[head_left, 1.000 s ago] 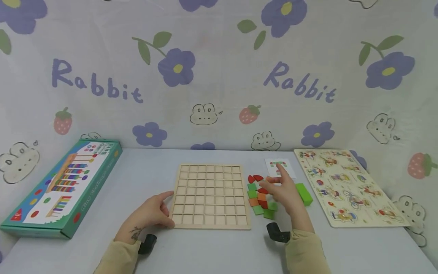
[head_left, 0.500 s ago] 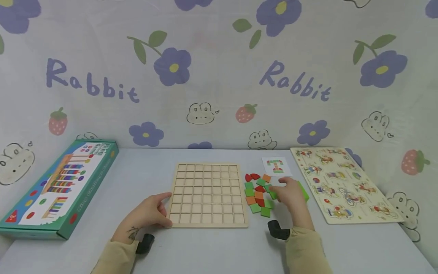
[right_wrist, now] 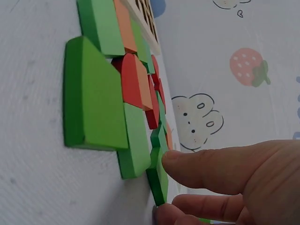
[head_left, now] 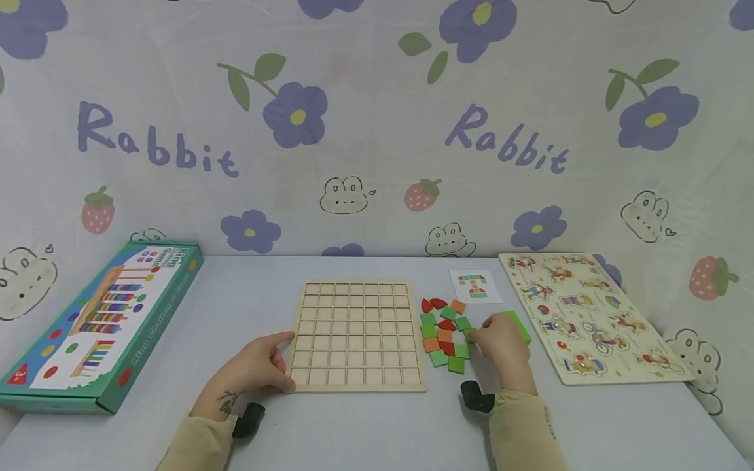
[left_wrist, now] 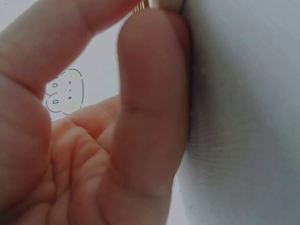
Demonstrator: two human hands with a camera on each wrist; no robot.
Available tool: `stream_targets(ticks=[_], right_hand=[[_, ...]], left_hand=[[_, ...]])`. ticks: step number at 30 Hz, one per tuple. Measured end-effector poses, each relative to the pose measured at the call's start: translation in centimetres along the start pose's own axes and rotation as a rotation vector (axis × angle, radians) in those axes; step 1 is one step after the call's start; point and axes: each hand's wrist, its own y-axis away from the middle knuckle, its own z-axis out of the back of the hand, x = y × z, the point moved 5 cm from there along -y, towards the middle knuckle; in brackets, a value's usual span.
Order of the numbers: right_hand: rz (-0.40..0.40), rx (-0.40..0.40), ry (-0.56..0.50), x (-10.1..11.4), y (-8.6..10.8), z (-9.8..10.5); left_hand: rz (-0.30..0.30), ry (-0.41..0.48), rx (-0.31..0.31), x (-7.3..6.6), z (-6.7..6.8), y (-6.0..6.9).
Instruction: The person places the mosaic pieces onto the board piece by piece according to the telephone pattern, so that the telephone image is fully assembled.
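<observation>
A wooden grid board (head_left: 357, 341) lies flat on the table, its cells bare. My left hand (head_left: 250, 366) touches the board's left edge with index finger and thumb, the thumb near the front corner. To the right of the board lies a cluster of green, orange and red tiles (head_left: 446, 333). My right hand (head_left: 503, 343) is at the cluster's right side. In the right wrist view, thumb and finger pinch a green square tile (right_wrist: 158, 176) by its edges, low at the table. The left wrist view shows mostly thumb and palm.
Behind the tiles lies a white pattern card (head_left: 476, 286). A bright green block (head_left: 518, 327) is partly hidden by the right hand. At right lies a picture puzzle board (head_left: 589, 320); at left, a green-edged game box (head_left: 112, 320). A printed cloth (head_left: 377, 131) hangs behind.
My right hand has come down from above the tiles, drawn its fingers together and taken hold of a green tile. My left hand stays at the board's edge. The view has shifted slightly.
</observation>
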Motion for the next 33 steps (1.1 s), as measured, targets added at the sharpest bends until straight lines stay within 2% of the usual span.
stream_targets(ticks=[15,20,24,27,29,33], right_hand=[[-0.013,-0.025,-0.008,0.3,-0.4,-0.6],[-0.008,0.006,-0.053,0.5,-0.5,-0.7],[0.023,-0.022,-0.154,0.8,-0.6,-0.2],[0.046,-0.069,-0.280,1.5,-0.5,0.3],[0.058,-0.081,-0.364,2.3,-0.3,0.4],[0.121,-0.063,-0.452,4.8,0.0,-0.2]], left_hand=[[-0.018,0.004,-0.011,0.1,0.4,0.2],[-0.012,0.012,-0.009,0.3,0.4,0.2],[0.003,0.020,-0.013,0.5,0.3,0.1],[0.011,0.025,-0.014,0.7,0.2,0.0],[0.010,0.025,-0.011,0.7,0.1,-0.1],[0.003,0.026,-0.009,0.6,0.0,-0.2]])
